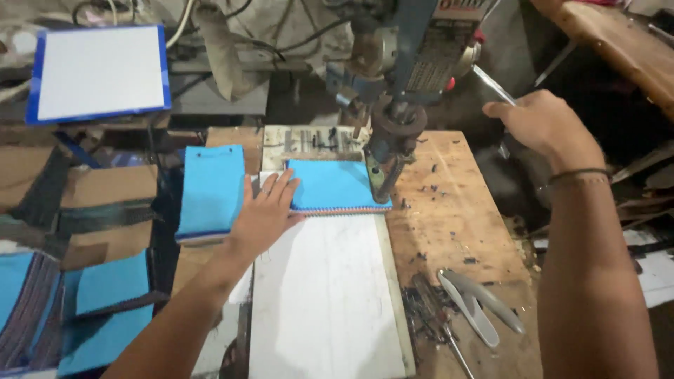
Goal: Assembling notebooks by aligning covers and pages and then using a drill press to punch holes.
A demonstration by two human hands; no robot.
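Scissors (481, 305) lay nearest on the scarred wooden bench (456, 210). Left hand (265, 210) rested flat, fingers spread, pressing the blue swatch book (333, 186) on the white board (323, 295) under the drill press (397, 133). Right hand (544, 126) gripped its metal lever (493, 85).

The press (404, 84) top is cut off by the upper edge. Its head hides the blue stack's (333, 186) far right corner. The right hand (544, 126) covers the lever's (495, 85) end. Lower-left blue stacks (98, 316) run off-frame.
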